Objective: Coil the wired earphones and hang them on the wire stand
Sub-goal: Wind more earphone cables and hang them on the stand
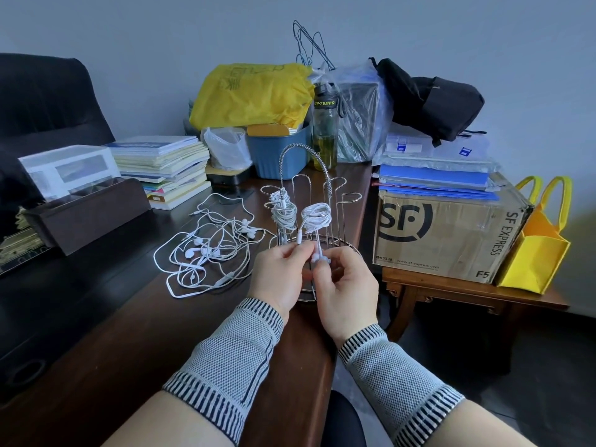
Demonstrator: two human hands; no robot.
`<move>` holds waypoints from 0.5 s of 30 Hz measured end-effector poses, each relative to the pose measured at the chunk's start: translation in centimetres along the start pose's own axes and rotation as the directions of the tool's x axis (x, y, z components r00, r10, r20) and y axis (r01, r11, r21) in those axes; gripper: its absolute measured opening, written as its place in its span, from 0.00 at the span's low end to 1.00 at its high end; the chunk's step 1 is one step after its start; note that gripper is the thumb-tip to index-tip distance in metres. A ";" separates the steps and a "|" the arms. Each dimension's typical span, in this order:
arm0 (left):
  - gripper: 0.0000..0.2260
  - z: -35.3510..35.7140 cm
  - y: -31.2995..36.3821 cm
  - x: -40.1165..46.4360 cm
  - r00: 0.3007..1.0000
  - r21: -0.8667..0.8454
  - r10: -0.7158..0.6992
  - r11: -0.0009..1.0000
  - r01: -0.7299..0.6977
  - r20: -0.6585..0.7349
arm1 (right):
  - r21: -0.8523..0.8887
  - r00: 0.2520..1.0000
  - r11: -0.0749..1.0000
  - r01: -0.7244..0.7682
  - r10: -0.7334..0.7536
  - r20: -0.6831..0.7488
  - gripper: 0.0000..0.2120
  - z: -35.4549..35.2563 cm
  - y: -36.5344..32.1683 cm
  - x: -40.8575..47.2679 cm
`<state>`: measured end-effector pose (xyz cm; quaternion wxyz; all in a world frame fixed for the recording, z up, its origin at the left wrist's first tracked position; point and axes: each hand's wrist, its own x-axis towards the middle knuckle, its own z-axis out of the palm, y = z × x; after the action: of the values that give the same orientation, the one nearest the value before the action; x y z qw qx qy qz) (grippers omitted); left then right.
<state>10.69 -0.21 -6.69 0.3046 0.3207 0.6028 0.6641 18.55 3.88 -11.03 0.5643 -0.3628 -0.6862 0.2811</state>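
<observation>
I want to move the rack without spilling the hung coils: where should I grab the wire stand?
Grip the wire stand by the top of its arched spring-wrapped handle, coming straight down from above. It stands clear of the hooks, while the coiled earphones hang lower on the left side.

Two bare hands are showing at the centre of the frame, the left hand (280, 279) and the right hand (346, 290), with no rings or watch visible on either. Each forearm is wearing a knitted sleeve band: the left sleeve (225, 359) and the right sleeve (396, 379) are showing a fine grey-and-white mesh weave, edged at both ends by cuffs of dark navy and white ribbed stripes. Below the bands, toward the lower edge, the forearms are emerging uncovered.
</observation>
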 end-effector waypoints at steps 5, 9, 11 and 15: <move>0.06 -0.2 -0.1 0.1 1.000 0.030 0.007 1.000 -0.007 -0.013 | -0.024 1.000 1.000 -0.007 0.007 0.004 0.05 0.0 0.1 0.0; 0.07 -0.2 -0.4 0.1 0.998 0.102 0.047 0.994 -0.044 -0.030 | 0.022 0.999 0.999 -0.046 0.046 0.008 0.04 -0.1 0.1 0.0; 0.09 -0.2 -0.3 0.0 0.997 0.165 0.073 0.984 -0.065 -0.040 | 0.027 0.999 0.998 -0.052 0.051 0.015 0.04 -0.1 0.0 0.0; 0.08 -0.4 -0.1 0.1 0.998 0.215 0.059 0.975 -0.051 -0.035 | 0.018 0.999 0.999 -0.050 0.050 0.022 0.03 -0.1 -0.1 0.0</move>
<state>10.28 -0.37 -6.80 0.2375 0.3545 0.6677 0.6100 18.66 3.83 -10.93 0.5530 -0.3714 -0.6804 0.3056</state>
